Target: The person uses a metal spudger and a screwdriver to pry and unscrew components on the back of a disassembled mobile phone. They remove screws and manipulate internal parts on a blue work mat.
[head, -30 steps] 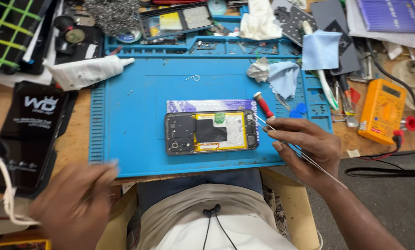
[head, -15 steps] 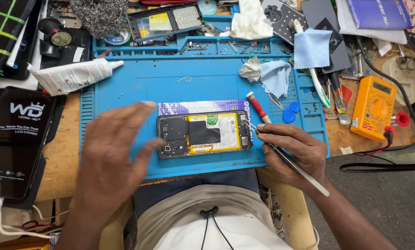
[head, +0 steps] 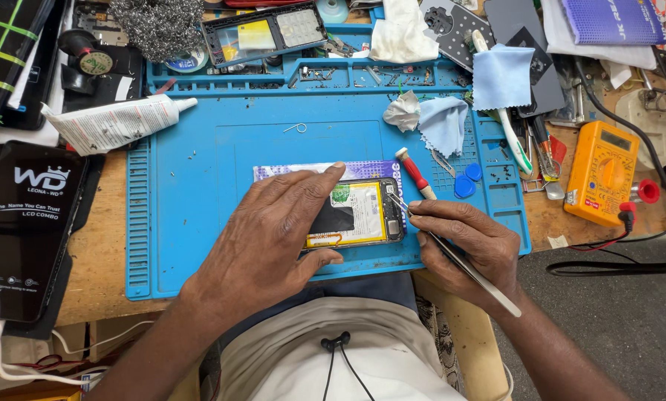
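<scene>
Red screwdriver (head: 415,172) lies just beside opened phone (head: 359,214) under left hand (head: 273,238)

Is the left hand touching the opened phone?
Touching. The head view shows the left hand lying flat over the opened phone, palm and fingers covering its left half with no gap, on the blue mat.

Bare forearms without sleeves, white shirt over the lap, thin black cord hanging down its front

Left hand (head: 273,238) flat, fingers spread; right hand (head: 470,249) pinched closed.
</scene>
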